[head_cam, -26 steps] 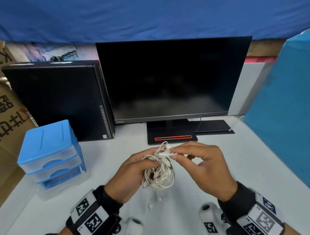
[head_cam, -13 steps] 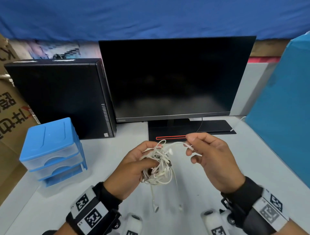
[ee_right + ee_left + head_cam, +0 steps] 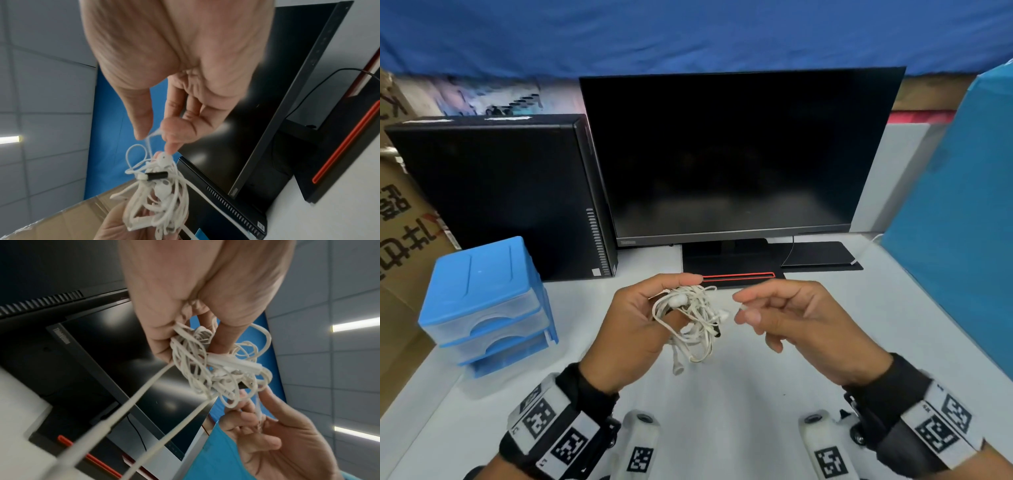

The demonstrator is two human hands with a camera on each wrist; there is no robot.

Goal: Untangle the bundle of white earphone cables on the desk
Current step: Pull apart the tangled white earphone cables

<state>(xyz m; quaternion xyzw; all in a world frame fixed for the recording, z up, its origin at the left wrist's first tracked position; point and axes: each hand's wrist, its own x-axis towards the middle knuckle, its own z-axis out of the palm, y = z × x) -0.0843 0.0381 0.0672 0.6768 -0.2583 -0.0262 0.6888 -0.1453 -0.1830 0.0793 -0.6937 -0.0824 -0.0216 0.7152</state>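
Observation:
A tangled bundle of white earphone cables hangs above the white desk, held by my left hand, with the thumb on top and the fingers beneath. One earbud dangles below it. My right hand is just right of the bundle, fingers curled. In the right wrist view its thumb and forefinger pinch a thin strand that leads down into the bundle. In the left wrist view my left hand grips the bundle, and two strands run toward the camera.
A dark monitor stands behind the hands, with a black computer tower to its left. A blue drawer unit sits at the left of the desk. A blue panel closes the right side, and a cardboard box stands far left.
My right hand drew a strand away to the right from the bundle's top, then came back close beside it. The dangling ends now hang shorter below my left hand.

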